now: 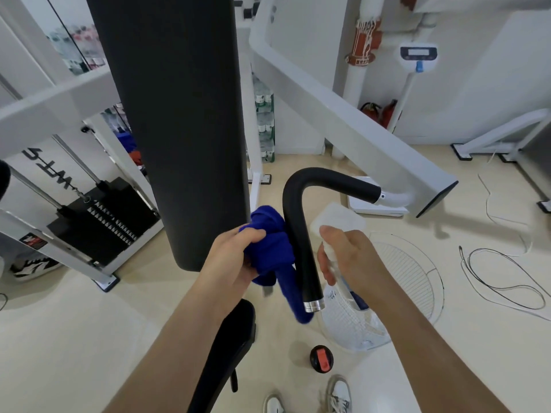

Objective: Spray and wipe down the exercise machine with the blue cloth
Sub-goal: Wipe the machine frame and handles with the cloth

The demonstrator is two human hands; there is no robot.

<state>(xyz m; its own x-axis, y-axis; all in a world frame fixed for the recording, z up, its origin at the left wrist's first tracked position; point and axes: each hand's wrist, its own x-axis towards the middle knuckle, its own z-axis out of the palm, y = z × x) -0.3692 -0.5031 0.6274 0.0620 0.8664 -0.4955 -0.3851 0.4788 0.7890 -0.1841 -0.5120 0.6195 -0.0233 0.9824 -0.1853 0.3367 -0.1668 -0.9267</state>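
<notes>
My left hand (231, 257) grips a bunched blue cloth (269, 245), pressed against the left side of the machine's bent black handle (301, 234). A tail of the cloth hangs down behind the handle's chrome end. My right hand (347, 257) is closed around a clear spray bottle (335, 222) just right of the handle, with its white head pointing up and away. The tall black back pad (176, 114) stands left of the handle. The handle joins a white frame arm (357, 126).
A black weight stack (101, 216) sits at the left inside the white frame. The black seat (229, 353) is below my left arm. On the floor lie a wire fan grille (396, 269), loose cables (501, 272), a black-and-red knob (321, 359) and my shoes (338, 394).
</notes>
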